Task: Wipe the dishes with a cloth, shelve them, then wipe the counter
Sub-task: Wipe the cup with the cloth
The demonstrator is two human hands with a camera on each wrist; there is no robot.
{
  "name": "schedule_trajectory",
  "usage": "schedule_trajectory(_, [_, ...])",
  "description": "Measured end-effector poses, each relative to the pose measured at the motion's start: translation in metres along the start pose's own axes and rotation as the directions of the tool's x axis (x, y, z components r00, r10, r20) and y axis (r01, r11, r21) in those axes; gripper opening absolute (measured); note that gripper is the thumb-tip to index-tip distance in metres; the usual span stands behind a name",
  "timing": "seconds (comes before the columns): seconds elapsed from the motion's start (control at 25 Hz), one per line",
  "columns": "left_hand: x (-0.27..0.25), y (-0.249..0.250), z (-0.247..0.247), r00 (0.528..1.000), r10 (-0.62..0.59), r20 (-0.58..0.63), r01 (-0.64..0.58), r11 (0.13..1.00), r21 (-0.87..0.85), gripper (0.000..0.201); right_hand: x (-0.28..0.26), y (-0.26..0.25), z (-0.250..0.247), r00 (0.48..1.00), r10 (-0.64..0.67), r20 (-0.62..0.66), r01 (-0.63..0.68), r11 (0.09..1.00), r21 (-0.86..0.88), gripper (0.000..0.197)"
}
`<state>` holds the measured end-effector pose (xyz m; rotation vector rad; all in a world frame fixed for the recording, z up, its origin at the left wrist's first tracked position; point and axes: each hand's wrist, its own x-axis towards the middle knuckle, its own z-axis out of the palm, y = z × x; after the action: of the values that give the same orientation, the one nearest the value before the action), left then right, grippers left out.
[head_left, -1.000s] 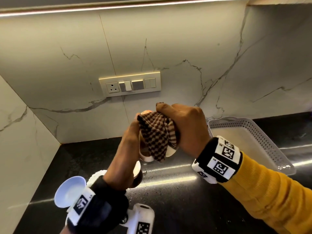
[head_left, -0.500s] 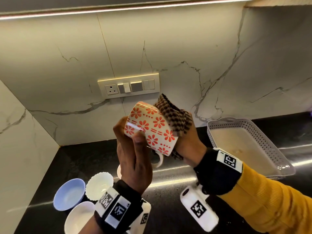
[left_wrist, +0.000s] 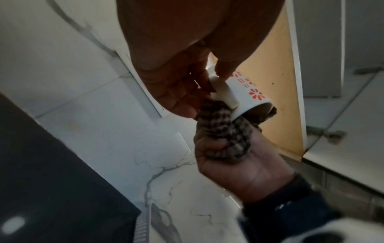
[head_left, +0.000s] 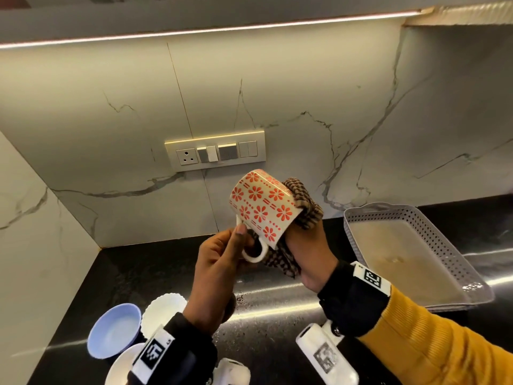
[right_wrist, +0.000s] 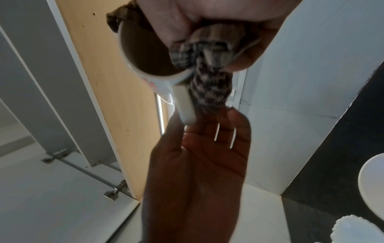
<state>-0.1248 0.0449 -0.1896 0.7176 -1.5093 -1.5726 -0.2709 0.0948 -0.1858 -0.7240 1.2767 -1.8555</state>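
Note:
A cream mug with red flowers (head_left: pixel 261 207) is held in the air on its side, with its mouth toward the right. My left hand (head_left: pixel 241 240) pinches its white handle (head_left: pixel 254 254) between thumb and fingers; the left wrist view shows that handle (left_wrist: pixel 223 91) under my fingertips. My right hand (head_left: pixel 305 245) grips a bunched brown checked cloth (head_left: pixel 301 201) against the mug's mouth. In the right wrist view the cloth (right_wrist: pixel 207 85) hangs past the rim of the mug (right_wrist: pixel 145 54). How far the cloth reaches inside is hidden.
On the black counter (head_left: pixel 277 315) at lower left stand a blue bowl (head_left: pixel 115 330), a white fluted bowl (head_left: pixel 163 309) and a white dish (head_left: pixel 122 365). A grey perforated tray (head_left: pixel 444 245) sits at the right. A switch panel (head_left: pixel 215 154) is on the marble wall.
The cloth no longer covers the mug, which has turned so its flowered side shows. My left hand has shifted from the mug's body to its handle. My right hand with the cloth has moved to the mouth.

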Motion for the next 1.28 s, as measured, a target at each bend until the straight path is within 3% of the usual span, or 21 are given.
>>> schedule_trajectory(0.12, [0.007, 0.008, -0.014, 0.997, -0.045, -0.055, 0.039, 0.993, -0.108, 0.046, 0.004, 0.005, -0.018, 0.989, -0.081, 0.125, 0.111, 0.961, -0.253, 0.022])
schedule_trajectory(0.24, [0.014, 0.016, -0.029, 0.992, 0.009, -0.123, -0.013, 1.000, -0.026, 0.047, 0.004, 0.012, -0.044, 0.948, -0.074, 0.308, 0.235, 0.815, -0.529, 0.026])
schedule_trajectory(0.32, [0.017, 0.017, -0.040, 0.982, 0.061, -0.181, -0.050, 0.997, 0.064, 0.038, 0.002, 0.008, -0.057, 0.916, -0.022, 0.401, 0.273, 0.766, -0.582, 0.021])
schedule_trajectory(0.36, [0.017, 0.017, -0.042, 0.977, 0.072, -0.199, -0.055, 0.994, 0.093, 0.038, -0.001, 0.002, -0.060, 0.908, -0.012, 0.418, 0.265, 0.791, -0.552, 0.024])
schedule_trajectory(0.44, [0.016, 0.017, -0.042, 0.975, 0.107, -0.193, -0.079, 0.986, 0.145, 0.044, -0.011, -0.015, -0.058, 0.893, -0.041, 0.448, 0.266, 0.852, -0.451, 0.044])
schedule_trajectory(0.52, [0.017, 0.014, -0.035, 0.972, 0.121, -0.199, -0.081, 0.977, 0.198, 0.045, -0.019, -0.026, -0.044, 0.882, -0.109, 0.459, 0.321, 0.852, -0.414, 0.090])
schedule_trajectory(0.6, [0.017, 0.010, -0.023, 0.969, 0.130, -0.209, -0.086, 0.975, 0.205, 0.047, -0.028, -0.029, -0.022, 0.853, -0.150, 0.500, 0.361, 0.861, -0.358, 0.114])
schedule_trajectory(0.64, [0.017, 0.009, -0.016, 0.972, 0.128, -0.200, -0.092, 0.979, 0.181, 0.051, -0.030, -0.023, -0.012, 0.811, -0.196, 0.552, 0.471, 0.778, -0.416, 0.117])
schedule_trajectory(0.72, [0.017, 0.010, -0.005, 0.974, 0.138, -0.177, -0.121, 0.987, 0.102, 0.058, -0.033, -0.017, 0.003, 0.711, -0.222, 0.667, 0.702, 0.262, -0.662, 0.117])
schedule_trajectory(0.76, [0.016, 0.013, -0.004, 0.976, 0.142, -0.166, -0.130, 0.988, 0.080, 0.058, -0.033, -0.011, 0.007, 0.686, -0.215, 0.695, 0.714, 0.016, -0.700, 0.115])
schedule_trajectory(0.8, [0.016, 0.016, -0.003, 0.975, 0.150, -0.164, -0.132, 0.985, 0.115, 0.059, -0.033, -0.009, 0.010, 0.684, -0.227, 0.694, 0.693, -0.095, -0.714, 0.113])
schedule_trajectory(0.84, [0.017, 0.018, -0.004, 0.972, 0.173, -0.162, -0.141, 0.971, 0.191, 0.060, -0.033, -0.007, 0.011, 0.681, -0.257, 0.685, 0.683, -0.112, -0.721, 0.112])
schedule_trajectory(0.96, [0.018, 0.025, -0.010, 0.964, 0.245, -0.104, -0.202, 0.929, 0.310, 0.061, -0.028, -0.008, 0.011, 0.626, -0.366, 0.689, 0.725, -0.054, -0.687, 0.107])
schedule_trajectory(1.08, [0.018, 0.029, -0.010, 0.924, 0.357, -0.136, -0.287, 0.884, 0.369, 0.062, -0.019, -0.021, 0.015, 0.669, -0.401, 0.625, 0.721, 0.150, -0.676, 0.076])
schedule_trajectory(1.12, [0.017, 0.030, -0.008, 0.907, 0.393, -0.153, -0.316, 0.874, 0.370, 0.061, -0.016, -0.026, 0.017, 0.681, -0.392, 0.619, 0.717, 0.187, -0.671, 0.066])
schedule_trajectory(1.28, [0.015, 0.033, -0.005, 0.848, 0.491, -0.201, -0.414, 0.849, 0.329, 0.063, -0.006, -0.039, 0.024, 0.704, -0.388, 0.595, 0.704, 0.276, -0.654, 0.056])
